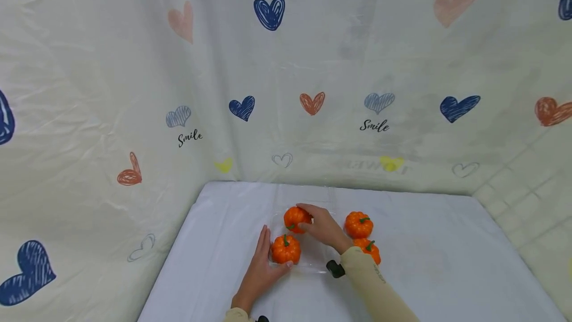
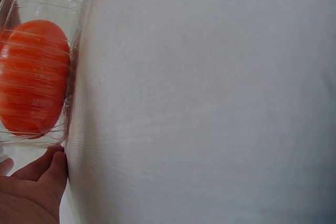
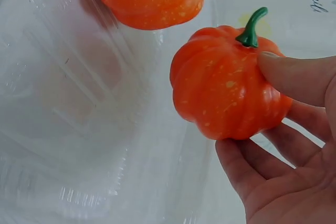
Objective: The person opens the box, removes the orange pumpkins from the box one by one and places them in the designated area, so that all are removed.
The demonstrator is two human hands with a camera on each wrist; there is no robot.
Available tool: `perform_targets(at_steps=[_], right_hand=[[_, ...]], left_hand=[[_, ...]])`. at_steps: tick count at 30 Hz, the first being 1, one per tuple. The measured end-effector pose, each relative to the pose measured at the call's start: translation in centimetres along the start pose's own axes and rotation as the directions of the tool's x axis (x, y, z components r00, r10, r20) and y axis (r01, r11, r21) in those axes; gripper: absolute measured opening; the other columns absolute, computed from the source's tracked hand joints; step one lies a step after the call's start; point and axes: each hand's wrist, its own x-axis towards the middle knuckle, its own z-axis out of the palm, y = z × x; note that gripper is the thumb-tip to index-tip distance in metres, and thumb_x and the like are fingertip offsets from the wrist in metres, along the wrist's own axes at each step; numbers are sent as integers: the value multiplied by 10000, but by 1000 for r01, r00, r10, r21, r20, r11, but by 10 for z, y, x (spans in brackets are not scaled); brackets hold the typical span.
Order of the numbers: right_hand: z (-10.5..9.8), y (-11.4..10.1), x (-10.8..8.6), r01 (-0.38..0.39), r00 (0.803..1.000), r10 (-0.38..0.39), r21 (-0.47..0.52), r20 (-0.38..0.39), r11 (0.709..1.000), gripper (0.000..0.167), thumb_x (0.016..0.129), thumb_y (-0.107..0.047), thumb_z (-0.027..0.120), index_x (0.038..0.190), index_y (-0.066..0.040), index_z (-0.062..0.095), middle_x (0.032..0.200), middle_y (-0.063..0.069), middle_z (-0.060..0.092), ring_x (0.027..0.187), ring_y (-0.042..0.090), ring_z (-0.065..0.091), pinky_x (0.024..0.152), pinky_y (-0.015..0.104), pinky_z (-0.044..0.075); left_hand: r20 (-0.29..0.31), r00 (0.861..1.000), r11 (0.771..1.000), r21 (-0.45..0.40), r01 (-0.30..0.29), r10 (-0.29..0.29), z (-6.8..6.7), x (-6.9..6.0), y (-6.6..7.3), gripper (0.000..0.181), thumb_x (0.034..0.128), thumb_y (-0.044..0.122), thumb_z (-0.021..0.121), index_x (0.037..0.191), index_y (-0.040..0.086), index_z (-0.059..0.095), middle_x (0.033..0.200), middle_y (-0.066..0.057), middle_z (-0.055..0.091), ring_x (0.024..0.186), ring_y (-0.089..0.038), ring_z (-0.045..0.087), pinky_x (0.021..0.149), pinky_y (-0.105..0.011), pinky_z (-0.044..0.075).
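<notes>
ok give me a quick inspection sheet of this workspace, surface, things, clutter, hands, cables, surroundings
surface: table covered in white cloth
box: clear plastic, standing on the cloth
near pumpkin: orange, green stem, in the box
held pumpkin: toward the box's far end; contact with the floor of the box cannot be told
spare pumpkins: two on the table right of the box, a far one and a closer one partly hidden by the right sleeve
clutter: nothing seen
left hand: against the box
right hand: grips the held pumpkin
cables: nothing seen
surroundings: pale sheeting printed with hearts and "Smile"
</notes>
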Motion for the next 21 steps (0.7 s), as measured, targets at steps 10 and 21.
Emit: perform_targets(at_steps=[10, 21], right_hand=[[-16, 8, -10, -46, 993, 53, 67, -104, 997, 550, 995, -120, 781, 1510, -52, 600, 1369, 79, 688, 1119, 260, 659, 989, 483, 594], [-37, 18, -23, -58, 980, 73, 82, -185, 995, 526, 1006, -155, 763, 1482, -8, 597, 1316, 125, 695, 1047, 282, 689, 906, 418, 625]], left_hand=[[-11, 1000, 1000, 9, -3, 3, 1, 2, -1, 1211, 862, 640, 817, 1728, 102, 164, 1800, -52, 69, 1580, -365, 311, 1192, -579, 360], [-9, 1000, 1000, 14, 14, -14, 1, 3, -2, 1227, 849, 638, 831, 1726, 96, 167, 1801, -54, 60, 1560, -374, 351, 1197, -565, 354]])
